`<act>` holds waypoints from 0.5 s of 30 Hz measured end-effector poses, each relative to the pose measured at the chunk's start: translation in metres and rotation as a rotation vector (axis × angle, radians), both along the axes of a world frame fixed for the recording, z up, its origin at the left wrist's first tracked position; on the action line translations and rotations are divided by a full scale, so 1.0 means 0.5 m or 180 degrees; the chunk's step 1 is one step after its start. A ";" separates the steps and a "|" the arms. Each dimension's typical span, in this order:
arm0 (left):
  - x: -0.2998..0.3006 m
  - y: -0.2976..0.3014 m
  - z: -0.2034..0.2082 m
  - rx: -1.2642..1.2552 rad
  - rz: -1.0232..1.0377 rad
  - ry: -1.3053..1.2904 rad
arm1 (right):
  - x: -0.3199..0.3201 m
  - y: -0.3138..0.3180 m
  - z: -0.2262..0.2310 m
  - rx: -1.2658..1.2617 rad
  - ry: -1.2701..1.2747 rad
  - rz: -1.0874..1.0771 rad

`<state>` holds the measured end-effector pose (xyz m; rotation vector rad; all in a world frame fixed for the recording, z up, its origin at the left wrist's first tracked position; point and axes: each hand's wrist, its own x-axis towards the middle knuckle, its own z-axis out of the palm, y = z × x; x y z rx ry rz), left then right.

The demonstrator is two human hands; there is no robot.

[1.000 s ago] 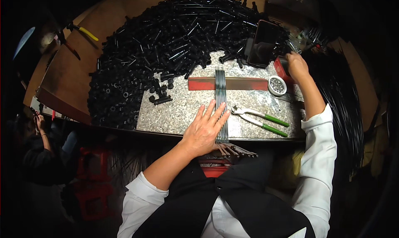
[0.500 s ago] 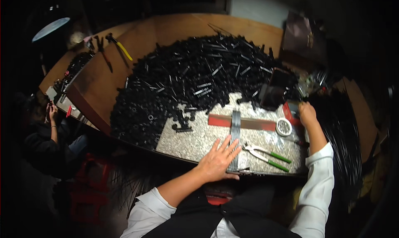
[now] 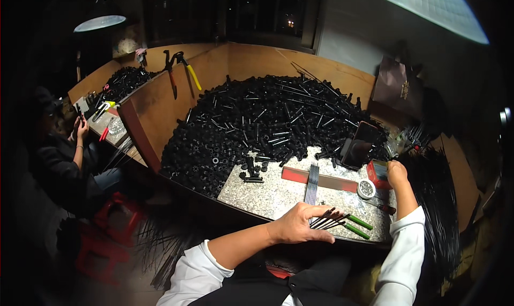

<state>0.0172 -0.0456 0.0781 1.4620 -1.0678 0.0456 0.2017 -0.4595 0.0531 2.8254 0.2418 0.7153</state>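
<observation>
Speckled worktop (image 3: 262,194): left hand (image 3: 295,224) now curls round rods (image 3: 311,187).

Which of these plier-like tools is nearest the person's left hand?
The green-handled tool on the speckled tabletop, by the left hand; the yellow-handled tool and red-handled tool hang farther off on the partition.

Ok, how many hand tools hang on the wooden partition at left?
2: a red-handled tool and, to its right, a yellow-handled tool, both at the top edge of the partition. Any on its far side may be hidden.
</observation>
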 end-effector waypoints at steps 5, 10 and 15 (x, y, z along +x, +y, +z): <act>-0.015 -0.007 0.032 -0.0346 -0.0233 0.0118 | 0.043 -0.026 -0.066 0.0204 0.0375 -0.0570; -0.022 -0.012 0.028 -0.0411 0.0500 -0.0786 | 0.060 -0.035 -0.070 0.0342 0.0715 -0.0625; -0.027 -0.025 0.028 -0.0570 0.0913 -0.1436 | 0.063 -0.043 -0.074 0.0160 0.0591 -0.0627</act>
